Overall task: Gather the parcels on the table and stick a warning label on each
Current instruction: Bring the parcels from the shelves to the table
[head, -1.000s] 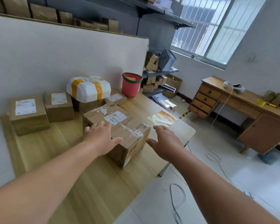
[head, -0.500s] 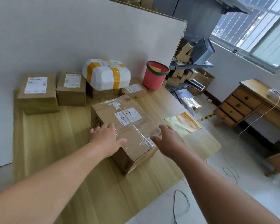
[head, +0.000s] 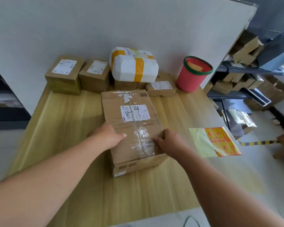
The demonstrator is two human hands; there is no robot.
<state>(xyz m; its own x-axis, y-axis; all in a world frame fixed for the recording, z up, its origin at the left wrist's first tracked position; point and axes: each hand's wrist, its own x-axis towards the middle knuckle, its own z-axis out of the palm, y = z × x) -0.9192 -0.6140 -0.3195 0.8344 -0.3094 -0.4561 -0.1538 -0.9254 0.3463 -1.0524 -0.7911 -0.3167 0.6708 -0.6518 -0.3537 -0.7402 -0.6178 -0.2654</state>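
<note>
A large taped cardboard box point(head: 133, 125) with a white shipping slip lies in the middle of the wooden table point(head: 64, 128). My left hand point(head: 107, 136) grips its left edge, thumb on top. My right hand point(head: 169, 143) grips its right edge near the front corner. A yellow backing sheet with red warning labels point(head: 220, 141) lies on the table just right of my right hand. At the back stand two small brown boxes point(head: 65, 74) point(head: 94, 76), a white bag with yellow tape point(head: 134, 66) on another box, and a flat box point(head: 161, 86).
A red bucket with a green rim point(head: 193, 74) stands at the table's back right corner. A white partition point(head: 105, 27) closes off the back. To the right are shelves with cartons point(head: 246, 79). The floor drops off beyond the table's right and front edges.
My right hand has moved from the air onto the large box's right edge. The box has turned to lie lengthwise toward me. My view has tilted down.
</note>
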